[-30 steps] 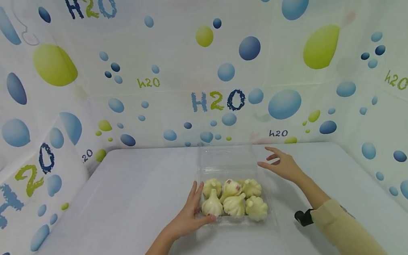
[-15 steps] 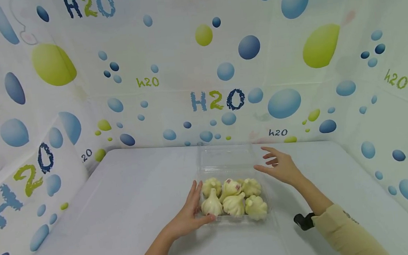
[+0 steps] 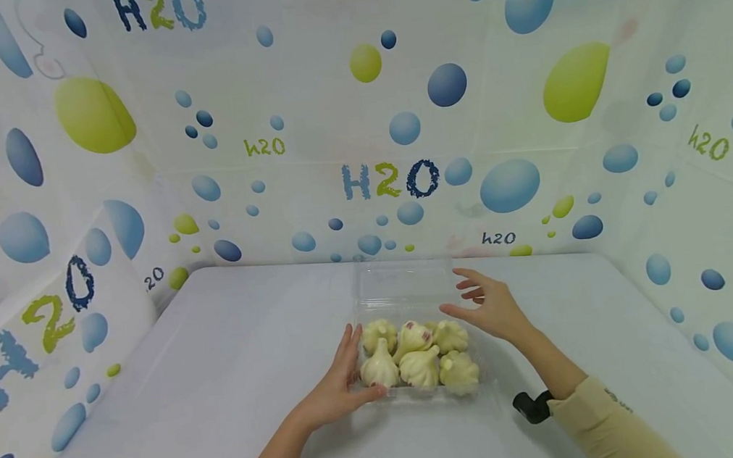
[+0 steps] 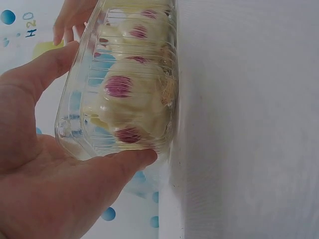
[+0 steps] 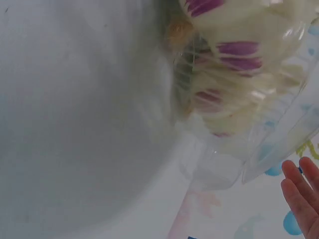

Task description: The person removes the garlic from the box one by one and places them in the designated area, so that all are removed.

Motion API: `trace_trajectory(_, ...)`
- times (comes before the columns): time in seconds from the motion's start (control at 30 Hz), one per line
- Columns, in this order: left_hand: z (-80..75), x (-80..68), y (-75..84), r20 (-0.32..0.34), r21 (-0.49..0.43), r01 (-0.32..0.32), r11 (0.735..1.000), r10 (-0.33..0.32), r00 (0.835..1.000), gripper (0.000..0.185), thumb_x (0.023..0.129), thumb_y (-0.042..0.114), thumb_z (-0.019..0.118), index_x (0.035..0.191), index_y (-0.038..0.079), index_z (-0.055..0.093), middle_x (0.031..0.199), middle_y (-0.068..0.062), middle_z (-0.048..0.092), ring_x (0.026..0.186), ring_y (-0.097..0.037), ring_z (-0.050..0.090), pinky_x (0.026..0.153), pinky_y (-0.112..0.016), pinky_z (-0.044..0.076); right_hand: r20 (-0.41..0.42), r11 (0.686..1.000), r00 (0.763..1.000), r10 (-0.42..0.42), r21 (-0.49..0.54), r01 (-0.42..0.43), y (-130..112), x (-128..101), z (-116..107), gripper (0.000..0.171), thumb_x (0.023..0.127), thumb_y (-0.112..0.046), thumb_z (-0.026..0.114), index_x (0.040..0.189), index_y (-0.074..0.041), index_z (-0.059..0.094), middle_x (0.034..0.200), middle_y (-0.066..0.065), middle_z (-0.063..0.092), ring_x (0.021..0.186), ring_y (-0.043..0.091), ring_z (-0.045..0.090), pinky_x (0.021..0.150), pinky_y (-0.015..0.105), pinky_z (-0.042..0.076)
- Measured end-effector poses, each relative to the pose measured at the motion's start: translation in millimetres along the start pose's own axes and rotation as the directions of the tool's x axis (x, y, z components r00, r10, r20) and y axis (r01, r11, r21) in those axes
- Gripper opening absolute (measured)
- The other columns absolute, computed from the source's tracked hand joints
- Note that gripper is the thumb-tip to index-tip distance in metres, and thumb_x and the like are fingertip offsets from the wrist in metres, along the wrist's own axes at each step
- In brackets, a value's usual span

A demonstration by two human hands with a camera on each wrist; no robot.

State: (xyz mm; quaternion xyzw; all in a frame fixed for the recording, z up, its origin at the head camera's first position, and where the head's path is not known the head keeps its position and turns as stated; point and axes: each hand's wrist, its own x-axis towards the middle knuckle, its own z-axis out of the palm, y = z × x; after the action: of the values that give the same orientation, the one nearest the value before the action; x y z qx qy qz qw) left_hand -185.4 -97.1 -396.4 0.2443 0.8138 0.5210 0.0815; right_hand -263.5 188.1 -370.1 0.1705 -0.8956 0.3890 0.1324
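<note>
A clear plastic clamshell container (image 3: 420, 392) sits on the white table with its lid (image 3: 404, 284) swung back toward the wall. Inside lie several white garlic bulbs (image 3: 420, 367), in two rows; purple marks show on the bulbs (image 4: 132, 94) in the left wrist view. At the container's near left corner my left hand (image 3: 333, 390) rests with straight, spread fingers along the left side and the thumb on the front wall. My right hand (image 3: 490, 310) hovers by the right side near the lid's hinge, fingers spread and holding nothing.
White table (image 3: 240, 356) stretches around the container. Behind it and along both sides rises a white backdrop (image 3: 316, 102) printed with blue and green bubbles and H2O lettering. Black wrist cameras (image 3: 532, 407) sit at both sleeves.
My right hand has moved left, closer to the lid and the container's back right corner. The left hand, the container and the garlic bulbs stay in place.
</note>
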Motion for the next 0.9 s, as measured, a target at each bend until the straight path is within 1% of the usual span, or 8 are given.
trace_trajectory(0.07,0.3,0.6,-1.7,-0.001,-0.005,-0.001,1.0,0.001,1.0,0.089,0.077,0.019,0.063,0.137,0.013,-0.003,0.138,-0.017,-0.016,0.125,-0.038,0.0,0.09,-0.051,0.028,0.002,1.0,1.0,-0.01,0.02,0.01,-4,0,3,0.068,0.065,-0.049,0.066,0.124,-0.022,0.043,0.101,0.007,0.056,0.087,0.024,0.056,0.074,0.042,0.045)
trace_trajectory(0.23,2.8,6.8,-21.1,-0.008,0.022,-0.006,1.0,0.007,1.0,0.09,0.077,0.025,0.063,0.137,0.023,-0.004,0.139,-0.011,-0.017,0.125,-0.035,0.001,0.09,-0.049,0.03,0.019,0.998,1.0,-0.007,0.061,0.005,-14,-1,11,0.068,0.065,-0.049,0.066,0.124,-0.023,0.043,0.102,0.005,0.055,0.086,0.021,0.056,0.075,0.04,0.045)
trace_trajectory(0.33,2.3,5.5,-16.7,-0.004,0.02,-0.002,1.0,0.002,1.0,0.09,0.077,0.024,0.063,0.137,0.02,-0.004,0.139,-0.012,-0.017,0.125,-0.036,0.001,0.09,-0.05,0.029,0.024,0.998,1.0,-0.009,0.068,0.007,-18,-1,17,0.069,0.064,-0.051,0.066,0.123,-0.025,0.043,0.102,0.003,0.056,0.086,0.019,0.056,0.075,0.038,0.046)
trace_trajectory(0.47,-0.1,0.5,0.6,0.004,0.003,0.007,1.0,-0.007,1.0,0.089,0.077,0.019,0.063,0.137,0.012,-0.003,0.138,-0.017,-0.016,0.124,-0.038,0.001,0.09,-0.051,0.028,0.021,0.998,0.999,-0.025,0.065,0.023,-23,-2,24,0.069,0.063,-0.052,0.066,0.123,-0.026,0.043,0.102,0.002,0.056,0.086,0.018,0.056,0.074,0.036,0.046)
trace_trajectory(0.73,-1.0,0.3,1.8,0.007,-0.006,0.015,1.0,-0.015,1.0,0.09,0.077,0.019,0.063,0.137,0.013,-0.004,0.138,-0.017,-0.017,0.125,-0.037,0.0,0.09,-0.051,0.028,0.025,0.997,1.0,-0.012,0.077,0.01,-33,0,37,0.071,0.06,-0.056,0.065,0.122,-0.028,0.043,0.103,0.001,0.056,0.088,0.019,0.055,0.076,0.039,0.044)
trace_trajectory(0.9,-0.3,-0.2,2.0,0.005,-0.005,0.014,1.0,-0.014,1.0,0.09,0.077,0.018,0.063,0.137,0.012,-0.004,0.138,-0.017,-0.016,0.125,-0.037,-0.001,0.09,-0.052,0.028,0.014,0.994,1.0,-0.024,0.103,0.022,-38,0,45,0.07,0.061,-0.055,0.066,0.121,-0.027,0.045,0.102,0.001,0.056,0.087,0.017,0.055,0.077,0.041,0.044)
